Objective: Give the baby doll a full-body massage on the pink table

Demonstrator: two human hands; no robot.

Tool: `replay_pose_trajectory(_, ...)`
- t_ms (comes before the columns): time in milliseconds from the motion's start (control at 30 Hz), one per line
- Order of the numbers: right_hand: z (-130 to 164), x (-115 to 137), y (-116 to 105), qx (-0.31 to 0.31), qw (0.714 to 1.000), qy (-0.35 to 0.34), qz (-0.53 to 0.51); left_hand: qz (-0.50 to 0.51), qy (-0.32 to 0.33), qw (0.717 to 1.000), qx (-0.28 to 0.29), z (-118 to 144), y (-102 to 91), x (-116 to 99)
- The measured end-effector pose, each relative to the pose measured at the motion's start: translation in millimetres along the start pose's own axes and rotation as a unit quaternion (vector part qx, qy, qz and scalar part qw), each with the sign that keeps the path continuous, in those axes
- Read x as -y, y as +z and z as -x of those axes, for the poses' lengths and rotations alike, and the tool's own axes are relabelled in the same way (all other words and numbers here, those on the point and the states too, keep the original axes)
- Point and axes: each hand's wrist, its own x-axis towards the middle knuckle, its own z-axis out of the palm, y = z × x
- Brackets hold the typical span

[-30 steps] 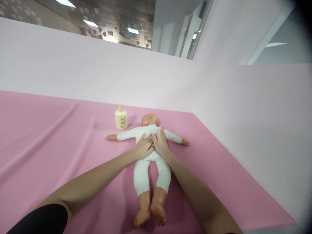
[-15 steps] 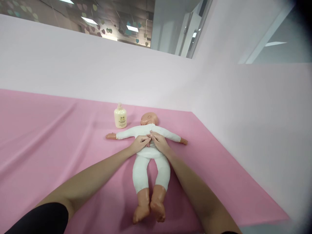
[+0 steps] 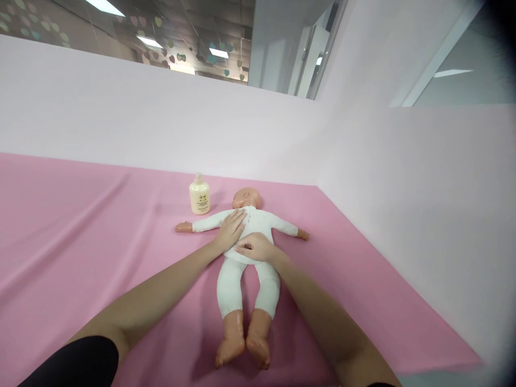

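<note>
A baby doll (image 3: 262, 222) in a white long-sleeved outfit lies on its back, arms spread, head turned to the left and feet toward me. My left hand (image 3: 231, 230) rests flat on the left side of its chest, fingers stretched up toward the neck. Lower down, across the belly, my right hand (image 3: 260, 247) points left with its fingers loosely bent and a small gap by the thumb. Neither hand grips anything that I can see. A cream-coloured pump bottle (image 3: 199, 196) with dark print stands beyond the doll's outstretched left-side arm.
Under the doll spreads a pink padded mat (image 3: 100, 226) with a few creases. White walls (image 3: 161, 123) rise along its back and right sides. A window (image 3: 193, 37) above the back wall shows ceiling lights and hanging heart shapes.
My hands were together on the middle of the torso. Now my left hand is flat higher on the chest, and my right hand has slid down to the belly.
</note>
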Motion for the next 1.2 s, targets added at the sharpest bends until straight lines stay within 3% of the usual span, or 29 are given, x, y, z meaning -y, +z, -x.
replay_pose_trajectory(100, -3, 3, 4, 0.012, 0.993, 0.015, -0.113, -0.056, -0.084, 0.995, 0.014, 0, 5.0, 5)
replay_pose_trajectory(200, -7, -4, 10, -0.147, 0.968, 0.067, -0.194, -0.086, -0.138, 0.986, 0.024, 2, 6.2, 3)
replay_pose_trajectory(267, -10, -14, 13, -0.279, 0.941, 0.103, -0.161, -0.109, -0.141, 0.983, 0.032, 4, 4.1, -2)
replay_pose_trajectory(333, -11, -25, 14, -0.339, 0.928, 0.134, -0.074, -0.125, -0.119, 0.984, 0.05, 5, 0.4, -8)
replay_pose_trajectory(400, -12, -35, 15, -0.329, 0.929, 0.17, 0.008, -0.121, -0.065, 0.987, 0.086, 5, -3.7, -14)
replay_pose_trajectory(500, -11, -42, 13, -0.257, 0.943, 0.198, 0.068, -0.075, 0.039, 0.986, 0.146, 4, -8.1, -17)
replay_pose_trajectory(600, -10, -41, 7, -0.187, 0.968, 0.143, 0.087, 0.01, 0.089, 0.981, 0.174, 1, -10.3, -13)
replay_pose_trajectory(700, -7, -37, 1, -0.151, 0.985, 0.068, 0.046, 0.142, 0.077, 0.974, 0.158, -1, -12.0, -8)
replay_pose_trajectory(833, -5, -37, -3, -0.179, 0.983, 0.031, -0.031, 0.285, -0.012, 0.955, 0.08, 1, -12.1, -11)
replay_pose_trajectory(900, -5, -38, -2, -0.207, 0.977, 0.03, -0.048, 0.274, -0.07, 0.958, 0.05, 2, -11.0, -15)
replay_pose_trajectory(967, -4, -37, -1, -0.219, 0.974, 0.03, -0.04, 0.215, -0.081, 0.973, 0.034, 3, -9.9, -18)
replay_pose_trajectory(1067, -2, -34, 0, -0.175, 0.984, 0.017, 0.006, 0.122, -0.028, 0.992, 0.02, 4, -9.5, -18)
replay_pose_trajectory(1200, 1, -24, 0, -0.109, 0.993, 0.018, 0.05, 0.098, 0.021, 0.995, 0.026, 7, -9.6, -14)
